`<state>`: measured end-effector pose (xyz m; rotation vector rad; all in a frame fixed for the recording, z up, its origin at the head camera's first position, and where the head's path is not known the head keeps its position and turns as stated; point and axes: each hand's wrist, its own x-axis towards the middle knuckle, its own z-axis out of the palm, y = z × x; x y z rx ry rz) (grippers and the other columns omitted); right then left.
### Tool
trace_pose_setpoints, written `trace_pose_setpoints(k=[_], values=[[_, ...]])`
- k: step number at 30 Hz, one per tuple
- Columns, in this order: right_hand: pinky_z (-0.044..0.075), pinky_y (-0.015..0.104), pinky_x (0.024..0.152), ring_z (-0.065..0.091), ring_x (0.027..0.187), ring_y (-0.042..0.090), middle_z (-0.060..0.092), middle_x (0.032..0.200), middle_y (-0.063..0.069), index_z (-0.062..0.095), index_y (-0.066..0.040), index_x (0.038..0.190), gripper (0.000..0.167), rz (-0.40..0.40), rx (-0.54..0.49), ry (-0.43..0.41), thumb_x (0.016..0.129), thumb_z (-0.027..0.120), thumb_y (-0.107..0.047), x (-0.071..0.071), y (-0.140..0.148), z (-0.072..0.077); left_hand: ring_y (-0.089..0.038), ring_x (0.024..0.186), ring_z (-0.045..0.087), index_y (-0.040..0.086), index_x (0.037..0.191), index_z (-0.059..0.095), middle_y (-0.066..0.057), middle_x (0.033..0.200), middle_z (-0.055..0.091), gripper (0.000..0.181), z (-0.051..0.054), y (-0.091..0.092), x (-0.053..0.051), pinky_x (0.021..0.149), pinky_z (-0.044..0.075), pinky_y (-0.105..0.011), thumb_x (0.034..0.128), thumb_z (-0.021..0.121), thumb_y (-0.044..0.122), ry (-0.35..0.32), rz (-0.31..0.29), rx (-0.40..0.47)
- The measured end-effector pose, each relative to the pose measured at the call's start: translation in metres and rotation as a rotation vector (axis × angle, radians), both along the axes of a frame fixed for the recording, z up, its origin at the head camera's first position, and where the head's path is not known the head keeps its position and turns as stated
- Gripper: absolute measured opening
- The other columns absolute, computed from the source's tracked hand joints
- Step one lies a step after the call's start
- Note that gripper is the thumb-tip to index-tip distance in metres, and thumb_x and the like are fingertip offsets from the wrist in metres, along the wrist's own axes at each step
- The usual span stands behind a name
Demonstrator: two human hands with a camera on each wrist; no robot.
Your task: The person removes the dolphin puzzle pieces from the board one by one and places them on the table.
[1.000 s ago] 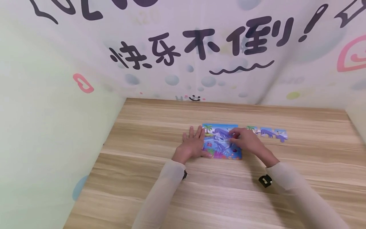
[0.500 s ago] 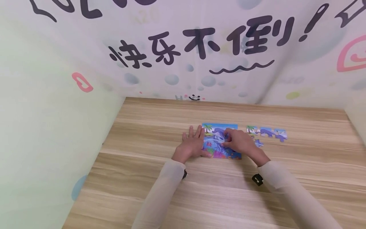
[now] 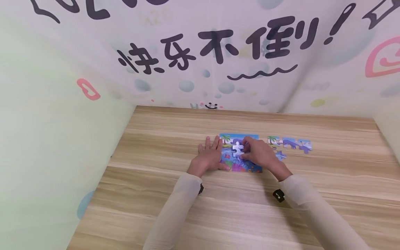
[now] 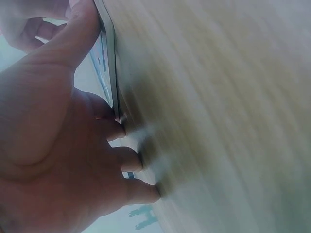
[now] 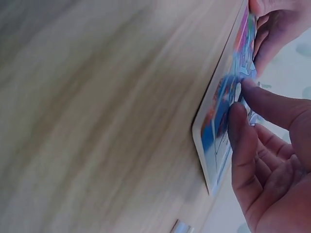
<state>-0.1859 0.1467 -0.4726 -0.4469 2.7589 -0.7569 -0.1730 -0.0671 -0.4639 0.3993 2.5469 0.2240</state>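
Observation:
A dolphin jigsaw puzzle board (image 3: 239, 136) with a palm tree and sea scene lies flat on the table. My left hand (image 3: 207, 158) rests along its left side, fingers spread, thumb over the lower left corner; in the left wrist view the fingertips (image 4: 148, 191) touch the wood. Over the middle of the picture, my right hand (image 3: 260, 152) pinches a puzzle piece (image 3: 238, 149) between thumb and index finger. The piece is raised at a slant and shines pale in the light. In the right wrist view, the right fingers (image 5: 238, 124) partly cover it.
Several loose puzzle pieces (image 3: 290, 142) lie right of the board, a bluish piece (image 3: 280, 155) among them, close to the right hand. The wooden table (image 3: 175, 121) meets a printed white curtain (image 3: 187, 93) at the back.
My right hand has moved left across the board, uncovering the bluish loose piece. The pinched piece has come into view, tilted and catching the light. My left hand stays in place.

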Motion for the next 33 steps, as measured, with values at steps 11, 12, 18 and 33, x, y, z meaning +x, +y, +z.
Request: trace_pose_setpoints(k=[11, 12, 18, 33], values=[[0.051, 0.031, 0.048, 0.061, 0.051, 0.017, 0.069, 0.073, 0.008, 0.065, -0.002, 0.107, 0.017, -0.21, -0.307, -0.166, 0.094, 0.068, -0.014, -0.002, 0.002, -0.01, -0.037, 0.152, -0.013, 0.012, 0.16, -0.002, -0.006, 0.167, -0.012, 0.112, 0.0, -0.001, -0.001, 0.12, 0.004, -0.06, 0.0853, 0.063, 0.064, -0.001, -0.009, -0.004], [0.051, 0.031, 0.048, 0.061, 0.051, 0.017, 0.069, 0.071, 0.007, 0.066, -0.002, 0.106, 0.017, -0.217, -0.325, -0.174, 0.094, 0.068, -0.013, -0.003, 0.003, -0.011, -0.037, 0.152, -0.013, 0.012, 0.16, -0.002, -0.006, 0.167, -0.012, 0.112, 0.0, -0.001, -0.001, 0.12, 0.004, -0.06, 0.0853, 0.063, 0.064, -0.001, -0.008, -0.002], [0.052, 0.031, 0.048, 0.064, 0.055, 0.016, 0.07, 0.068, 0.005, 0.068, 0.001, 0.105, 0.019, -0.247, -0.449, -0.25, 0.094, 0.068, -0.014, -0.004, 0.006, -0.008, -0.037, 0.151, -0.013, 0.012, 0.16, -0.002, -0.005, 0.167, -0.012, 0.111, 0.001, -0.001, 0.0, 0.12, 0.004, -0.061, 0.0857, 0.062, 0.063, -0.008, 0.0, 0.005], [0.051, 0.029, 0.06, 0.067, 0.07, 0.012, 0.072, 0.082, -0.003, 0.064, 0.001, 0.116, 0.028, -0.339, -0.541, -0.358, 0.097, 0.065, -0.019, 0.0, 0.053, 0.007, -0.037, 0.151, -0.014, 0.013, 0.16, -0.002, -0.005, 0.167, -0.014, 0.112, 0.001, -0.001, 0.0, 0.12, 0.003, -0.061, 0.0846, 0.064, 0.063, -0.018, 0.003, 0.019]])
